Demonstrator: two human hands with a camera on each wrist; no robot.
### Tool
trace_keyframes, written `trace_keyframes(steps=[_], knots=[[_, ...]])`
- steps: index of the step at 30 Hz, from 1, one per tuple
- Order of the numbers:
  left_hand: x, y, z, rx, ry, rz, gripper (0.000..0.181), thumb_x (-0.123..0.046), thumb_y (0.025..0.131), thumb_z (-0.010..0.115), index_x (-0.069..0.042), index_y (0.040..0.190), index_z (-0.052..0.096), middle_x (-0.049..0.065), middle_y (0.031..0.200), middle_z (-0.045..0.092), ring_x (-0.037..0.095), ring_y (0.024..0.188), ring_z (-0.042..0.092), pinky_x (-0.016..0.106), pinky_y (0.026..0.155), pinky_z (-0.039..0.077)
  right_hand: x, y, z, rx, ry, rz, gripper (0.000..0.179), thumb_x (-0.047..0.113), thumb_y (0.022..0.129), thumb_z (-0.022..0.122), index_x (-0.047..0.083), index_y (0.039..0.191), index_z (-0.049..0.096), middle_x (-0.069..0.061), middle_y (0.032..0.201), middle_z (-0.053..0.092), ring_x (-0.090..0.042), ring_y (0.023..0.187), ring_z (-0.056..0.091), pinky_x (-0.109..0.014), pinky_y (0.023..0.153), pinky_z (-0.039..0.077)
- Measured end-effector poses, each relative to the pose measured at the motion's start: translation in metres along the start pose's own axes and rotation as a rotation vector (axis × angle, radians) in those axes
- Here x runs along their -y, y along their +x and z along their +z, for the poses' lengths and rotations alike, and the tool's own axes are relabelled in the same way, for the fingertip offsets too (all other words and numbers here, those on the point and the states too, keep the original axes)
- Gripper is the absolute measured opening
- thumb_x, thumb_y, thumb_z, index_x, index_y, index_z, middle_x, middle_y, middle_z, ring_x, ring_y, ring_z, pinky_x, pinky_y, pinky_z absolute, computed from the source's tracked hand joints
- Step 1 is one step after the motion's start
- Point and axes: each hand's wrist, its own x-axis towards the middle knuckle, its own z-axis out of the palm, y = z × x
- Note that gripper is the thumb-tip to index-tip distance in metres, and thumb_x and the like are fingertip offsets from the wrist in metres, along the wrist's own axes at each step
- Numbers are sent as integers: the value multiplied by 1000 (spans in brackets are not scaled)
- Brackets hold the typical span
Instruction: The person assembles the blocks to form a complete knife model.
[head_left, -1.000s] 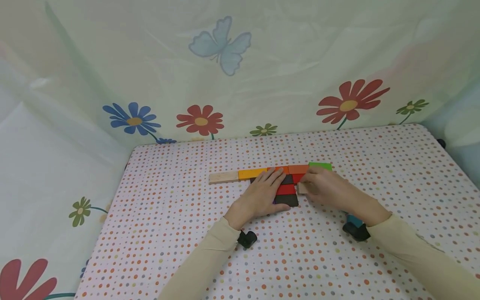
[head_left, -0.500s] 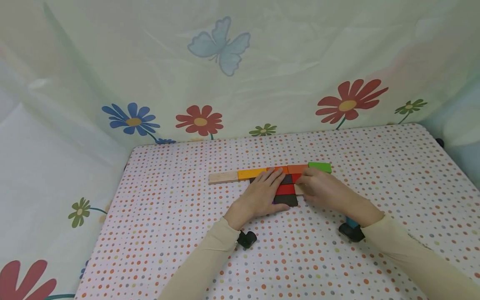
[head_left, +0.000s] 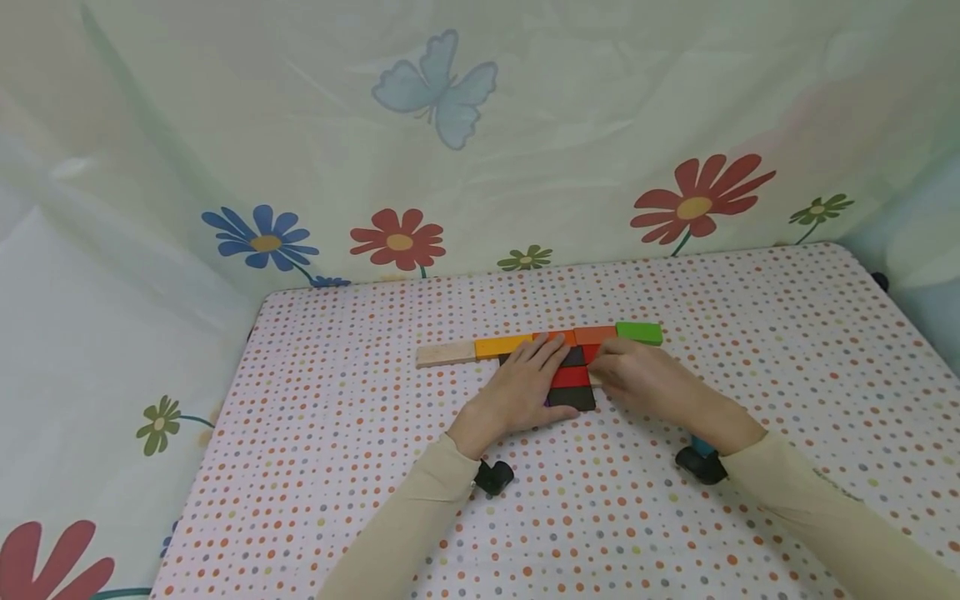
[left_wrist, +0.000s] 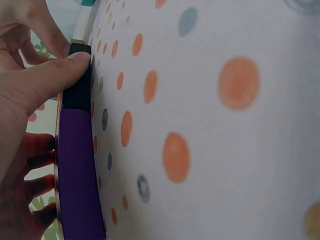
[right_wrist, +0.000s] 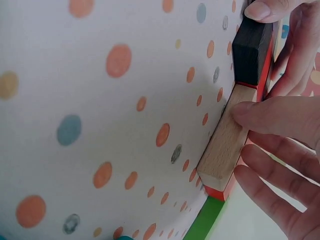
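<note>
Several coloured wooden blocks lie against one another on a dotted cloth. My left hand (head_left: 513,387) rests flat over the middle of them, fingers spread. In the left wrist view its thumb presses the end of a black block (left_wrist: 77,90), beside a purple block (left_wrist: 77,170). My right hand (head_left: 648,379) pinches a plain wood block (right_wrist: 225,140) between thumb and fingers. This block lies end to end with the black block and along red ones. The red block (head_left: 570,377) shows between the hands; my right fingers cover most of the plain block in the head view.
A back row runs from another plain wood block (head_left: 446,354) through a yellow block (head_left: 502,346) and orange blocks (head_left: 596,336) to a green block (head_left: 640,333). The dotted cloth (head_left: 322,467) spreads around them. A flowered curtain (head_left: 585,125) stands behind.
My right hand has moved slightly left, bringing the plain wood block up against the black and red blocks. My left hand has stayed in place.
</note>
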Motion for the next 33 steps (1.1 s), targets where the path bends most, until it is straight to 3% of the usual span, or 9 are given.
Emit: trace_keyframes(steps=[7,13,17,23,28,33], knots=[[-1,0,-1,-2,1,3,91,-63,101,57,-9,167,24,6,174,20,25,161,13,37,129,11,-1,-1,-1,6,15,-5,27,-5,77,89,-1,102,79,-9,99,68,-21,86,65,-37,74,61],[-1,0,0,3,-8,-2,92,-62,101,58,-9,167,24,5,174,20,24,161,13,36,129,10,-6,-10,-10,30,133,56,28,1,83,86,4,110,80,-6,108,69,-22,96,64,-44,82,60],[-2,1,0,9,-6,-5,92,-62,100,59,-9,167,23,5,174,19,24,161,12,36,129,10,-16,-22,-18,25,180,109,32,6,84,87,7,114,78,-7,114,68,-27,104,63,-49,86,58],[-2,1,-2,8,-2,-1,92,-62,100,59,-8,167,24,5,174,20,24,161,13,35,129,10,-39,-38,-26,0,152,172,33,7,86,86,1,116,75,-15,114,66,-36,107,63,-58,88,57],[-1,1,-2,5,8,-6,92,-63,100,59,-9,167,24,5,174,20,24,161,13,35,129,11,-52,-32,-32,-24,143,215,34,1,85,84,-4,117,72,-20,116,64,-40,109,63,-59,89,57],[-2,1,-3,7,-6,-3,92,-62,100,59,-9,167,24,5,174,19,24,161,12,35,129,10,-59,-15,-30,27,150,273,41,-2,87,81,-9,125,67,-28,124,60,-45,114,59,-60,94,55]])
